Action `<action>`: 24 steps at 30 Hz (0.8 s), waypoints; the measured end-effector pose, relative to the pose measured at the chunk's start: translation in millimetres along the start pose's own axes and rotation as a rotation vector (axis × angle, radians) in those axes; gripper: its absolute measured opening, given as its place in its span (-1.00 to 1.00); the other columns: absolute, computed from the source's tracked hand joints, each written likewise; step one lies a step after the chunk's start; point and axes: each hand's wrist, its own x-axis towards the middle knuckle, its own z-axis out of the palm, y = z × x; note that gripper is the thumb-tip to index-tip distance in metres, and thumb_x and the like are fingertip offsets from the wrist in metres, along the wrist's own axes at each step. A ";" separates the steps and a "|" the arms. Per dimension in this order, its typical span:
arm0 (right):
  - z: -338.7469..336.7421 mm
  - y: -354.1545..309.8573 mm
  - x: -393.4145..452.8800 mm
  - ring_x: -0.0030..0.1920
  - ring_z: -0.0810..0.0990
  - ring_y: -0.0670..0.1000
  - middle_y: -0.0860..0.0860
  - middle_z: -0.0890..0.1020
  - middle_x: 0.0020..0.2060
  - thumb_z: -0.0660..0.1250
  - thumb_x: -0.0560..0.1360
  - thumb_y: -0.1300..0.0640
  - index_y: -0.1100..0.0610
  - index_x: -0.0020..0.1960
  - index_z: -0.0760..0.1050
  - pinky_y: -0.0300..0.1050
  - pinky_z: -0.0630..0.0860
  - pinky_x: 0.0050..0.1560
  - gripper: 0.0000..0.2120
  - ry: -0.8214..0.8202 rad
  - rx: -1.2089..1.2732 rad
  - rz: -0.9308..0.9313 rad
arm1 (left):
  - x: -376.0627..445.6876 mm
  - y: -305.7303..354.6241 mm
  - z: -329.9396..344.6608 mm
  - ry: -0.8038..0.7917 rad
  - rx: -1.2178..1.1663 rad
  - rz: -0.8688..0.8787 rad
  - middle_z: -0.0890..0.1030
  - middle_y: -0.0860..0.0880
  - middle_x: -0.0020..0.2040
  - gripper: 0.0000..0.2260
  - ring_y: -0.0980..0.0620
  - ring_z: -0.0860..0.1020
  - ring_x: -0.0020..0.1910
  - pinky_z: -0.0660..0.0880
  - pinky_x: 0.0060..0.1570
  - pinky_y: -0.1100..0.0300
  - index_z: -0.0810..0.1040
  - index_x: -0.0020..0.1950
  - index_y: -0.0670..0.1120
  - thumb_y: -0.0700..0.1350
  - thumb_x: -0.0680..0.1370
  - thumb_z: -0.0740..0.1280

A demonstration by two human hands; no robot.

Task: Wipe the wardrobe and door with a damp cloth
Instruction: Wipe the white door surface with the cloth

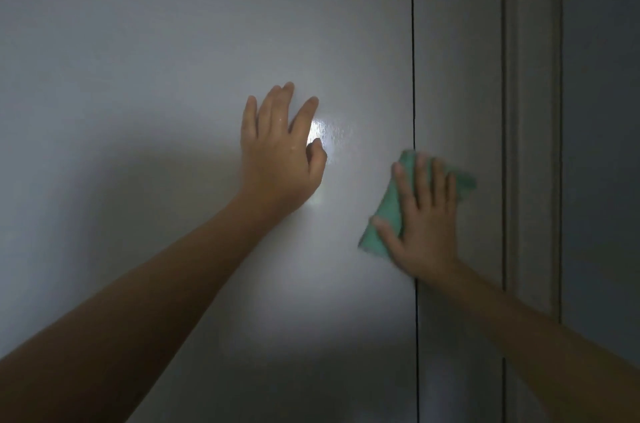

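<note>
A pale, glossy wardrobe panel fills most of the view, with a thin dark vertical gap seen toward 3 o'clock from the centre, dividing it from a narrower panel. Further out toward 3 o'clock a moulded frame strip is seen, and beyond it a darker surface.

The left hand is laid flat against the wide panel near the centre of the view, fingers spread and pointing toward 12 o'clock, nothing being held in it. A bright reflected patch is seen on the panel just at 3 o'clock of this hand, touching the thumb side.

The green cloth is pressed against the wardrobe at roughly 4 o'clock from the centre, lying across the dark gap so that both panels are covered by it. It is held there by the right hand, which is spread open on top of it, palm down, with fingers pointing toward 12 o'clock; cloth edges are left showing at 9 o'clock and 2 o'clock of the hand.

Both forearms are bare and are extended from the lower corners of the view
</note>
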 end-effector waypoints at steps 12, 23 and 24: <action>7.7 -39.5 -4.7 0.51 -0.05 0.34 0.25 0.01 0.52 0.01 0.47 -0.43 0.17 0.55 0.02 0.33 -0.16 0.45 -0.11 0.043 -0.018 -0.012 | -21.5 0.2 -1.2 -0.047 0.046 -0.031 0.41 -0.27 0.37 -0.54 -0.25 0.35 0.38 0.15 0.40 -0.20 0.46 0.34 -0.17 -0.09 0.45 0.25; 5.2 -69.3 20.3 0.50 0.01 0.35 0.27 0.10 0.51 -0.02 0.55 -0.27 0.19 0.55 0.08 0.34 -0.06 0.45 -0.26 0.128 0.027 0.223 | -73.9 -20.6 -24.3 -0.100 0.092 -0.065 0.34 -0.32 0.40 -0.50 -0.29 0.31 0.39 0.06 0.41 -0.17 0.42 0.39 -0.15 -0.06 0.46 0.23; 12.4 -86.4 -3.4 0.49 0.03 0.35 0.27 0.13 0.50 0.02 0.54 -0.28 0.18 0.54 0.13 0.35 -0.02 0.44 -0.27 0.097 0.036 0.044 | -77.2 -24.2 -25.2 -0.101 0.100 -0.078 0.34 -0.32 0.40 -0.50 -0.29 0.30 0.39 0.06 0.41 -0.16 0.41 0.40 -0.14 -0.06 0.46 0.22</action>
